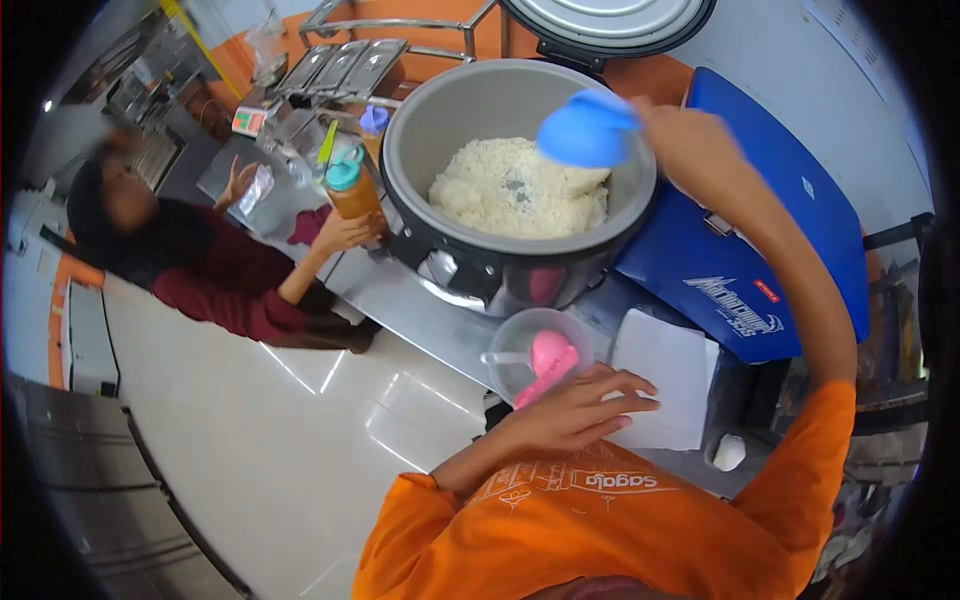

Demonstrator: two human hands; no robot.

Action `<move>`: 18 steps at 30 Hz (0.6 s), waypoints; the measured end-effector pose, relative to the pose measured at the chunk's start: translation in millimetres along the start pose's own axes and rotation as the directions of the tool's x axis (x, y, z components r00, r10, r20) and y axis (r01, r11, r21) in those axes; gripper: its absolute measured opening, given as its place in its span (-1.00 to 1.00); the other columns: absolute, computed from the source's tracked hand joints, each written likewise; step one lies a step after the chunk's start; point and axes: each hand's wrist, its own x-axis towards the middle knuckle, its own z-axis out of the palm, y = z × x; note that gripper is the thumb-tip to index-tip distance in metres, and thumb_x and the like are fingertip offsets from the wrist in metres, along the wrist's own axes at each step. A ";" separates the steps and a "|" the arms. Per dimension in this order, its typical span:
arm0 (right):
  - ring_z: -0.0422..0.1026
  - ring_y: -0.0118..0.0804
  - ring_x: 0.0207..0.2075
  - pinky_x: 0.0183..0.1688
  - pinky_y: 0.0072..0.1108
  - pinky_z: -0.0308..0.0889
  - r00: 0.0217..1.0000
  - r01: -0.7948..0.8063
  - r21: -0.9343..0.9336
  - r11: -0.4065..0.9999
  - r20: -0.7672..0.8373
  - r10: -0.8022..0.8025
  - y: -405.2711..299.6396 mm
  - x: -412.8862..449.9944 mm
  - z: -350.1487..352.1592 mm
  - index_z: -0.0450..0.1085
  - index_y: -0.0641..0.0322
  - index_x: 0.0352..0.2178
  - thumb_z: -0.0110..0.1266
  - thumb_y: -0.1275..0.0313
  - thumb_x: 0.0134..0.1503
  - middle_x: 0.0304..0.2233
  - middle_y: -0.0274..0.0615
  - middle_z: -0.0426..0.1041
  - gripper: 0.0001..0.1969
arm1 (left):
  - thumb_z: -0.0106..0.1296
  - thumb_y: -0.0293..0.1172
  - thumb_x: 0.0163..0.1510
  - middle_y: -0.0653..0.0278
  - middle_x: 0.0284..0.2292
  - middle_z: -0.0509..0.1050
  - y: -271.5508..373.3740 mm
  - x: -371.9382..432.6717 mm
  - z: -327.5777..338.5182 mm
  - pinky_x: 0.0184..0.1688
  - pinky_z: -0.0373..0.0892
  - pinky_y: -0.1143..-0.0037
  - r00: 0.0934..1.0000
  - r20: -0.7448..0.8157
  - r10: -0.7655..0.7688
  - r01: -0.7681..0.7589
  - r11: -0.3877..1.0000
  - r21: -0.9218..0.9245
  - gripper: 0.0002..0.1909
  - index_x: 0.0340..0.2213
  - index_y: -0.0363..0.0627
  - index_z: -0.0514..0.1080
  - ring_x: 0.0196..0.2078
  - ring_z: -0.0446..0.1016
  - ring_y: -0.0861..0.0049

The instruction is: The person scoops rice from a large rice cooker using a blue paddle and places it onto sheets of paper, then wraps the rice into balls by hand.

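Observation:
My right hand (686,146), blurred by motion, grips a blue plastic scoop (585,135) above the right side of a large rice cooker (409,127). Cooked white rice (510,195) is heaped inside the pot. The scoop hides part of the rice, and its contents cannot be seen. My left hand (589,409) is spread, palm down, over the near edge of a stack of white paper sheets (667,367), holding nothing; contact with the sheets is unclear. Beside it stands a translucent plastic tub (517,322) with a pink plastic scoop (551,352) in it.
Behind the pot, the cooker's lid (615,19) stands raised. A blue cooler box (795,225) leans at right. At left, a person (225,277) holds a bottle with a teal cap (345,174). A crumpled white piece (729,452) lies on the metal table (442,337).

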 end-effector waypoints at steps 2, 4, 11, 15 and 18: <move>0.45 -0.10 -0.52 -0.52 -0.38 0.35 0.994 0.060 0.154 0.986 0.076 -0.073 -37.1 51.2 38.8 0.27 0.26 -0.40 -0.20 0.40 0.00 -0.57 -0.07 0.43 -0.82 | -0.03 -0.50 -0.11 0.08 -0.28 0.34 0.5 -21.7 -50.1 -0.18 0.23 0.38 0.956 -0.281 0.081 -0.032 0.984 0.173 -0.63 -0.18 -0.16 0.28 -0.18 0.31 0.28; 0.43 -0.04 -0.52 -0.52 -0.36 0.33 0.992 0.035 0.218 0.975 0.112 -0.061 -61.4 94.0 86.9 0.23 0.31 -0.41 -0.21 0.46 0.00 -0.57 -0.04 0.41 -0.86 | -0.05 -0.52 -0.14 0.00 -0.31 0.34 -7.2 -32.9 -79.4 -0.19 0.21 0.39 0.813 -0.559 0.163 0.053 0.935 0.350 -0.68 -0.25 -0.24 0.28 -0.19 0.30 0.26; 0.45 -0.09 -0.45 -0.46 -0.41 0.33 0.949 0.142 0.112 0.983 0.268 -0.168 -121.6 192.1 195.5 0.30 0.30 -0.41 -0.20 0.47 -0.02 -0.46 -0.04 0.44 -0.83 | -0.20 -0.35 -0.04 -0.13 -0.02 0.01 -54.3 -38.6 -132.4 0.10 -0.16 0.13 0.444 -0.855 0.267 0.470 0.743 0.476 -0.51 -0.07 -0.24 -0.02 0.08 -0.04 0.04; 0.45 -0.10 -0.45 -0.39 -0.40 0.34 0.802 0.314 0.178 0.933 0.476 -0.361 -83.9 204.1 225.8 0.37 0.33 -0.44 -0.16 0.47 -0.03 -0.42 0.02 0.44 -0.82 | -0.24 -0.36 -0.04 -0.17 -0.03 0.01 -69.8 -35.1 -130.3 0.10 -0.22 0.06 0.467 -0.830 0.304 0.504 0.680 0.533 -0.55 -0.10 -0.22 -0.02 0.08 -0.06 -0.01; 0.44 -0.11 -0.56 -0.47 -0.42 0.34 0.603 0.371 0.201 0.907 0.690 -0.400 -79.1 199.9 200.6 0.37 0.40 -0.51 -0.16 0.44 -0.02 -0.56 0.02 0.43 -0.79 | -0.20 -0.36 -0.07 -0.12 -0.13 0.08 -73.4 -34.7 -131.4 0.09 -0.20 0.00 0.407 -0.859 0.310 0.520 0.694 0.497 -0.61 -0.18 -0.16 0.04 0.01 0.06 0.05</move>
